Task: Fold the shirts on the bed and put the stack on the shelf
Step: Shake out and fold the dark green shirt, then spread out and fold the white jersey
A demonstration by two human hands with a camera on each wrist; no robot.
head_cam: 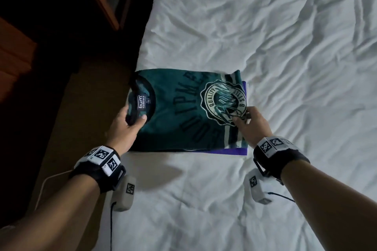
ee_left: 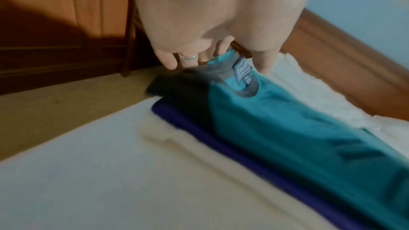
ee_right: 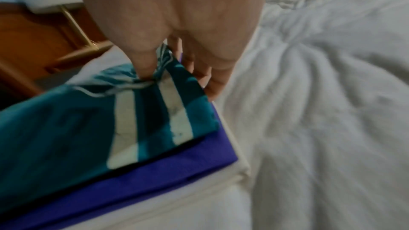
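A folded teal shirt [head_cam: 177,116] with a white crest and stripes lies on top of a folded purple shirt [head_cam: 228,151] near the bed's left edge. My left hand [head_cam: 130,122] pinches the teal shirt's dark collar [ee_left: 221,71], thumb on top beside the label. My right hand [head_cam: 246,120] pinches the striped right end of the teal shirt [ee_right: 141,116], bunching the cloth under the thumb. The purple shirt [ee_right: 172,169] sticks out beneath it, also seen along the teal shirt [ee_left: 287,128] as a dark band of purple shirt [ee_left: 199,128]. A pale folded layer lies under the purple one.
The white rumpled duvet [head_cam: 275,47] covers the bed to the right and beyond. Left of the bed is tan floor [head_cam: 85,108] and dark wooden furniture [head_cam: 18,59]. A wooden headboard [ee_left: 345,66] shows in the left wrist view.
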